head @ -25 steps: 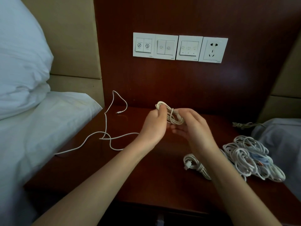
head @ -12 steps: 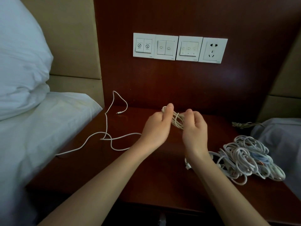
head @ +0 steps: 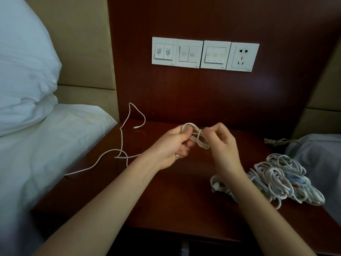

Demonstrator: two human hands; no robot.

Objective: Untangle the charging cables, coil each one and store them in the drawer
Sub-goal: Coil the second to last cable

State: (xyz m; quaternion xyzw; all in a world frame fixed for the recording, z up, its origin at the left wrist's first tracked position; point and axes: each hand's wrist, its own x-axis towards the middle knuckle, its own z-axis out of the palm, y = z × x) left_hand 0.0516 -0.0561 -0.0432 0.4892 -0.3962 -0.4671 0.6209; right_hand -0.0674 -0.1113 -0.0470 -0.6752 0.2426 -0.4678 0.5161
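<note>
— Item one?
— Small cable coil, held above the bench at centre. The left grip is clamped round its loops, and the right grip is pinched on a strand at its 3 o'clock side.
— Hazard?
— The loops look loose. If either pinch slackens, I'd expect them to spring open.
— Item two?
— Loose white cable, at 9 o'clock of the hands, trailing onto the bed. It seems to run in under the left wrist. If it is the coil's tail, a pull could catch its crossing and knot it.
— Item three?
— Tangled cable heap, at 4 o'clock, just beside the right forearm. A sweep of that arm could drag it off the edge.
— Drawer?
— Not clearly in view.
</note>
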